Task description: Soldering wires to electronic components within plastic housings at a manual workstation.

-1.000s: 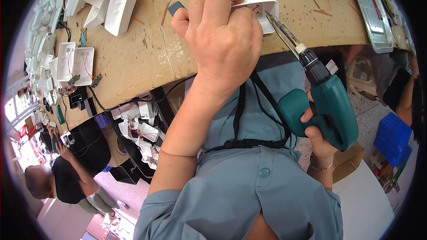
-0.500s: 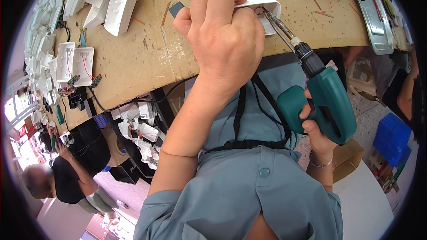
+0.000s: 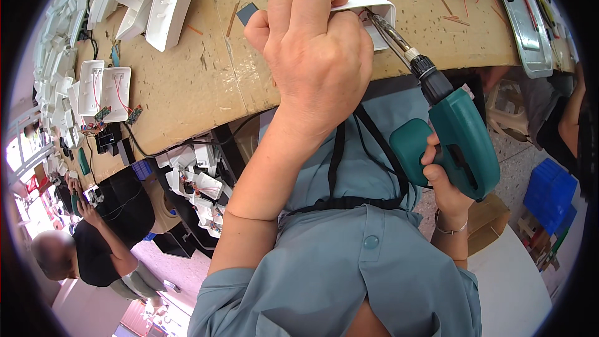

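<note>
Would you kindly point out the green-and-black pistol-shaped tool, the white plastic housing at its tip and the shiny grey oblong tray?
Pistol-shaped tool [image 3: 472,130]: head view, on its green body.
White plastic housing [image 3: 366,0]: head view, on its far wall.
Oblong tray [image 3: 535,57]: head view, on its bare near end.

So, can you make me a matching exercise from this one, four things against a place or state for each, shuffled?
1. left hand
2. right hand
3. metal tip
4. metal tray

A. on the tabletop, toward the picture's right edge
B. at the open side of the white casing
C. holding the green gun-shaped tool
D. holding the white casing

Pairs: 1-D, 2-C, 3-B, 4-A
</note>
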### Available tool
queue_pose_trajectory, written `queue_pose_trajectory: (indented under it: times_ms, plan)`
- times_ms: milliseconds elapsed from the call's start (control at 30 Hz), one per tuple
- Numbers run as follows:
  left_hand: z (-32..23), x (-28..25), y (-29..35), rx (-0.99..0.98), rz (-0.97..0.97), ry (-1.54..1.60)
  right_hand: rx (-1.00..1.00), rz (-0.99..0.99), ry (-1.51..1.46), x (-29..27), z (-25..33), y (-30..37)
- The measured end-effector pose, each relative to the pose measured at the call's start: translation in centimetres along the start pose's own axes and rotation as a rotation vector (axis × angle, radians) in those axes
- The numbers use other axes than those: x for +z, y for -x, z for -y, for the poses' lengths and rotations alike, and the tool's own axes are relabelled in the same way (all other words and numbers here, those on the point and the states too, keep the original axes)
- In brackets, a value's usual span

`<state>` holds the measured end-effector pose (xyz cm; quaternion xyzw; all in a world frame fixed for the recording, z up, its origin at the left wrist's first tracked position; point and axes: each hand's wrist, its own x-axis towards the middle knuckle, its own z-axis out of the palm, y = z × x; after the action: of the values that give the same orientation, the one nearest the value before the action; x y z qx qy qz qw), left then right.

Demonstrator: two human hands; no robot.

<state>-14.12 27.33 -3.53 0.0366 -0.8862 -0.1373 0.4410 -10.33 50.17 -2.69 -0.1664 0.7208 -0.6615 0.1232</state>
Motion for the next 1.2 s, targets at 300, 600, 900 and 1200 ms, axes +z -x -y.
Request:
queue_pose_trajectory:
  times_ms: [300,600,900,1200]
  plan:
    - [0.1,-0.1,-0.1,-0.01,0.02,-0.048,-0.088,0.07,0.237,-0.7,0.6,-0.4]
    - [0.0,-0.2,-0.1,-0.016,0.031,-0.041,-0.031,0.016,0.178,-0.3,0.5,0.1]
    - [0.0,-0.2,-0.1,-0.018,0.03,-0.039,-0.107,0.073,0.311,-0.5,0.7,-0.3]
    - [-0.1,-0.2,-0.1,-0.026,0.037,-0.049,-0.074,0.002,0.109,0.3,0.6,0.1]
